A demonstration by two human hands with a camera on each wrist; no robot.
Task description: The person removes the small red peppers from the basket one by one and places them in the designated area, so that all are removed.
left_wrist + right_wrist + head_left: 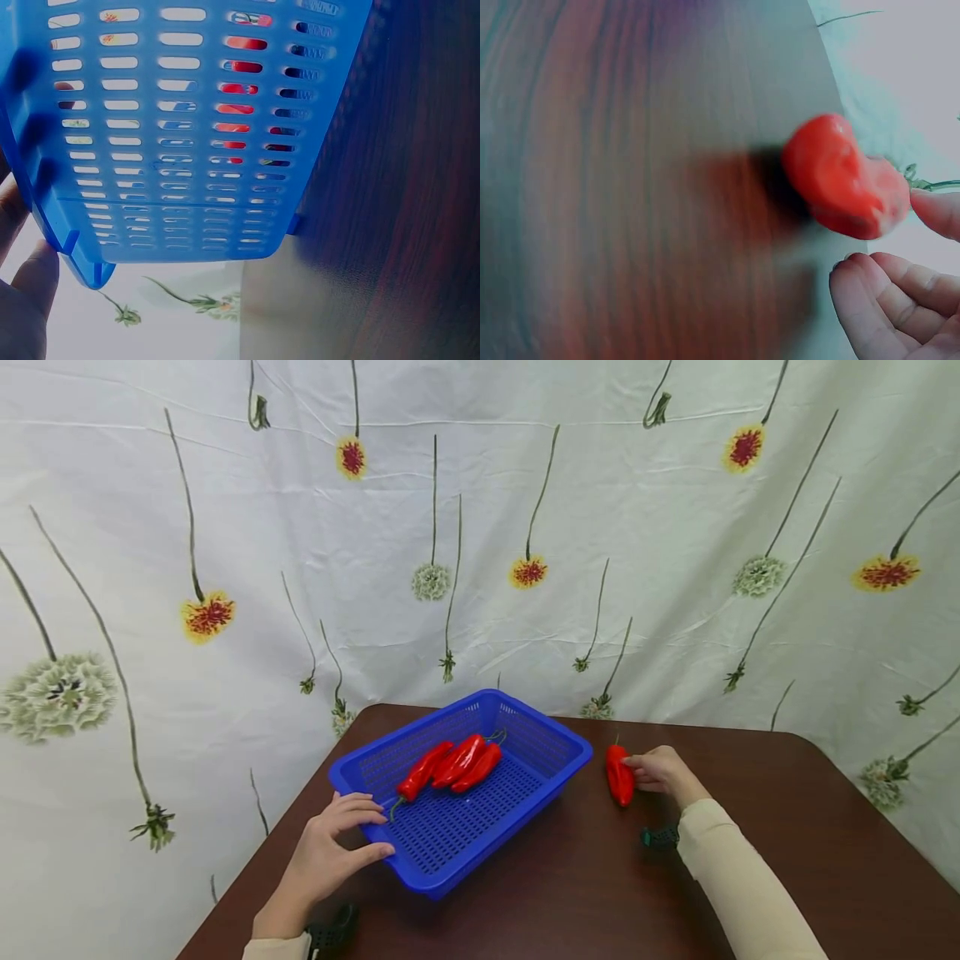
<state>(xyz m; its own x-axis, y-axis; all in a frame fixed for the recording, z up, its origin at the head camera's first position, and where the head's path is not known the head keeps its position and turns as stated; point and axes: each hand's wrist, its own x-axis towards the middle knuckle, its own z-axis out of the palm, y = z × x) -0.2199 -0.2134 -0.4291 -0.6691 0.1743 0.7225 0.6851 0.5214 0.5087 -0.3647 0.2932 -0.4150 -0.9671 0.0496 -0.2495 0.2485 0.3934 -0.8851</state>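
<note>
A blue plastic basket (468, 814) with slotted walls sits on the table at a slant. Three red chili peppers (453, 766) lie together inside it. At its near left end, my left hand (330, 847) holds the rim; the left wrist view shows the thumb (37, 274) against the rim's edge. A separate red pepper (618, 775) lies to the right of the basket, its green stem pointing away from me. My right hand (663, 771) is at this pepper's right side, one fingertip touching it. In the right wrist view, other fingers (870, 296) stay apart from the pepper.
The dark brown table (555, 893) has a rounded far right corner. Right behind it hangs a white curtain (480, 568) printed with flowers. Dark straps are around both wrists.
</note>
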